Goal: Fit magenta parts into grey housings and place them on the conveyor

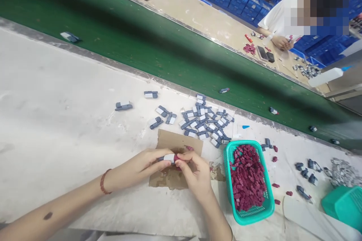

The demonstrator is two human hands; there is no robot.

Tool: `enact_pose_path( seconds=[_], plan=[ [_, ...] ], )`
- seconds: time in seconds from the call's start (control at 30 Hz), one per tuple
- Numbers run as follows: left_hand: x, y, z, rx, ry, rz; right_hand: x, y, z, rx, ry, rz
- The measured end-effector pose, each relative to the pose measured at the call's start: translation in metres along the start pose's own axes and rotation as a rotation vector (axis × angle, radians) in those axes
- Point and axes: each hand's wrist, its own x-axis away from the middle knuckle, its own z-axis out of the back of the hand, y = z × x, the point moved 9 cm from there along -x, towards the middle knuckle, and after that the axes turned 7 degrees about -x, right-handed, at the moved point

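Note:
Between my two hands, a small dark grey and white part [169, 158] is held above a piece of brown cardboard [179, 141]. My left hand [145, 163] pinches its left end between thumb and fingers. At the other end, my right hand [192, 167] grips a small dark red piece [176, 158] that touches the grey and white part. Just right of my right hand stands a green basket [228, 180] full of dark red pieces [247, 177]. A pile of grey and white parts [202, 122] lies beyond the cardboard.
A green conveyor belt [118, 54] crosses behind the white table [56, 120], carrying several parts. Loose red pieces, dark parts and a second green basket [343, 203] are at the right. Across the belt, a person [279, 17] handles something small at another table.

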Motion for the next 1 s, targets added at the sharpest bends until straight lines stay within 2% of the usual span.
enact_pose_path(
  seconds=[0.17,0.27,0.3,0.37,0.4,0.47,0.57,0.67,0.73,0.83,1.0],
  plan=[
    [-0.004,0.01,-0.009,-0.043,-0.025,-0.037,0.008,-0.018,0.01,0.126,-0.01,0.08],
    [-0.011,0.014,-0.002,-0.081,-0.023,-0.044,0.017,-0.033,0.04,0.246,0.002,0.108],
    [-0.016,0.013,0.008,-0.112,0.015,-0.033,0.02,-0.036,0.059,0.316,0.059,0.108],
    [-0.031,0.01,0.04,-0.198,0.153,-0.007,0.03,-0.039,0.103,0.497,0.233,0.068],
    [-0.041,0.008,0.06,-0.251,0.241,0.006,0.034,-0.035,0.121,0.604,0.268,0.018],
    [-0.063,0.002,0.1,-0.374,0.406,0.023,0.041,-0.02,0.143,0.767,0.231,-0.074],
    [-0.102,-0.005,0.145,-0.591,0.54,0.021,0.045,0.006,0.153,0.854,0.133,-0.139],
    [-0.132,-0.016,0.176,-0.684,0.595,0.057,0.045,0.02,0.155,0.857,0.132,-0.118],
    [-0.14,-0.023,0.194,-0.733,0.622,0.088,0.043,0.024,0.156,0.834,0.138,-0.095],
    [-0.13,-0.033,0.222,-0.808,0.678,0.157,0.04,0.026,0.16,0.773,0.139,-0.087],
    [-0.067,-0.048,0.277,-0.862,0.783,0.35,0.04,0.02,0.167,0.667,0.184,-0.123]
  ],
)
